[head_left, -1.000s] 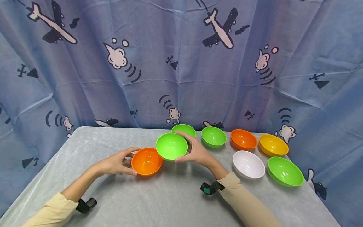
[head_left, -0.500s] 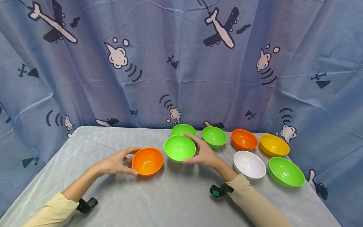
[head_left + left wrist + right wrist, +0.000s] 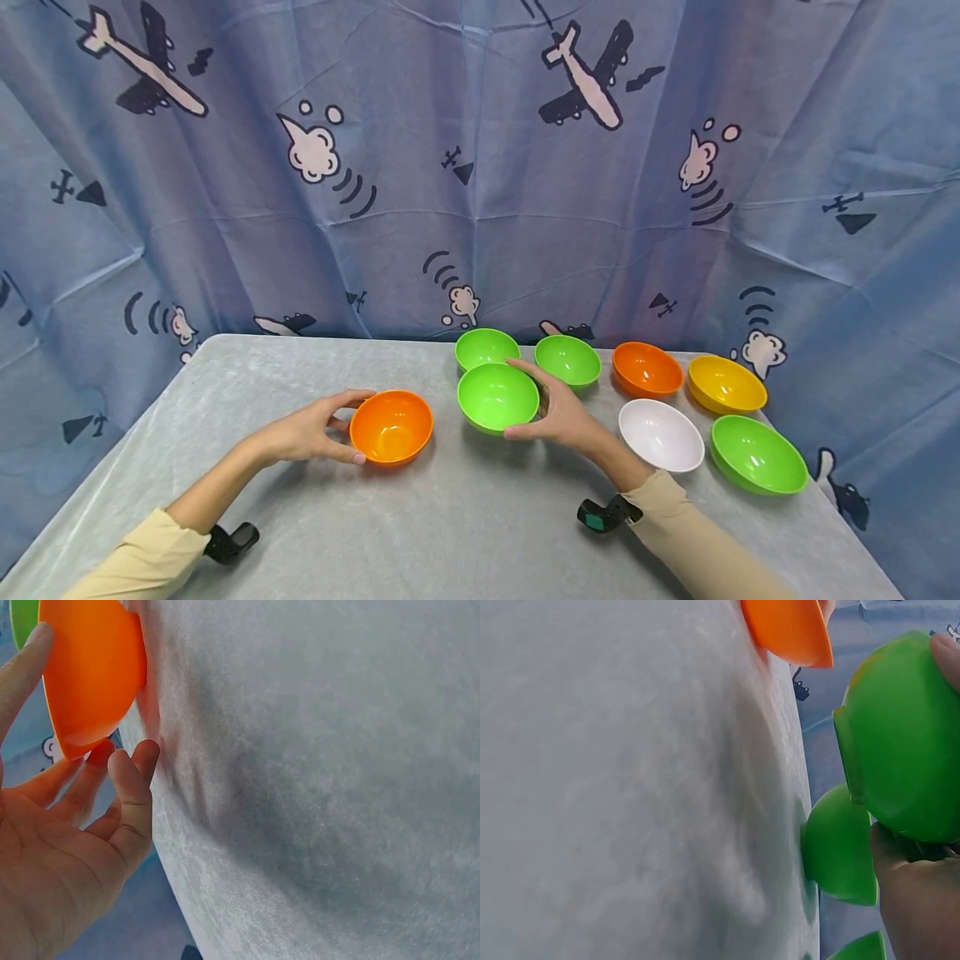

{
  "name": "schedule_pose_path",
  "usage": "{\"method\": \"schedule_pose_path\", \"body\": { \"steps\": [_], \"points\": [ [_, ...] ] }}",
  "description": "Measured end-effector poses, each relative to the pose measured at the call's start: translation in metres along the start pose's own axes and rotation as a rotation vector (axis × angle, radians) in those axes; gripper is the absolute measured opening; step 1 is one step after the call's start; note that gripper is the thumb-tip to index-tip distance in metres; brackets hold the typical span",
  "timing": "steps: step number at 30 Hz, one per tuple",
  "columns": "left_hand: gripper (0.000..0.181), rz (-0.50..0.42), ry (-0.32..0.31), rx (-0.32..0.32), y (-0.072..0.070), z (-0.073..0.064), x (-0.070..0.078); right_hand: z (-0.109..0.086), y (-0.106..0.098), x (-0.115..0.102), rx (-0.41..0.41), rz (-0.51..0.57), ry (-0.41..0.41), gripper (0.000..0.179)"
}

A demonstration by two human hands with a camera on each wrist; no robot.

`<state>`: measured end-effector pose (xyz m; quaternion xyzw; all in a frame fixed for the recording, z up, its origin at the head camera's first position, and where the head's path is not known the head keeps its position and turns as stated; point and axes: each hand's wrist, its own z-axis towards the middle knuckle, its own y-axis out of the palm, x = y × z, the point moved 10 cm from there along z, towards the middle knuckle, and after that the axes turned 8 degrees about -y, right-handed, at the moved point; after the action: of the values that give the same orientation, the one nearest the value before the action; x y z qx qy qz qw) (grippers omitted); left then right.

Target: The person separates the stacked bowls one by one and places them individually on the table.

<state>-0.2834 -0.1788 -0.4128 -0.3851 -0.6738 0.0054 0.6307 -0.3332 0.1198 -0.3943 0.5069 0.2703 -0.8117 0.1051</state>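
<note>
My left hand [image 3: 311,429] holds an orange bowl [image 3: 392,427] by its left side, thumb at the near edge and fingers at the far edge. In the left wrist view, the orange bowl [image 3: 94,671] stands upright, its base on or very close to the table. My right hand [image 3: 564,417] grips a light green bowl [image 3: 498,398] by its right side, a short way right of the orange one. The right wrist view shows this green bowl [image 3: 911,739] raised off the table and upright. Both bowls look bare inside.
Behind the held green bowl stands another green bowl [image 3: 486,347]. A row continues right with a green bowl [image 3: 567,362], an orange bowl [image 3: 647,369] and a yellow bowl [image 3: 726,384]. Nearer stand a white bowl [image 3: 660,435] and a larger green bowl [image 3: 757,454]. A patterned curtain [image 3: 405,167] hangs behind.
My right hand has carried the green bowl rightward, away from over the orange bowl's edge, opening a gap between them. My left hand and the orange bowl stay about where they were.
</note>
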Motion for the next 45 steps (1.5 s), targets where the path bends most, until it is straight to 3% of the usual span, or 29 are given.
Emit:
{"method": "schedule_pose_path", "body": {
  "steps": [16,35,45],
  "points": [
    [0.092,-0.007,-0.010,-0.005,0.001,0.000,-0.001,-0.023,-0.019,0.002,0.037,-0.082,-0.015,0.098],
    [0.091,-0.013,-0.008,-0.015,0.002,0.000,-0.002,-0.065,-0.037,0.013,0.082,-0.178,0.095,0.100],
    [0.092,-0.027,-0.005,-0.019,0.002,0.000,-0.002,-0.077,-0.045,0.014,0.131,-0.234,0.124,0.100]
  ]
}}
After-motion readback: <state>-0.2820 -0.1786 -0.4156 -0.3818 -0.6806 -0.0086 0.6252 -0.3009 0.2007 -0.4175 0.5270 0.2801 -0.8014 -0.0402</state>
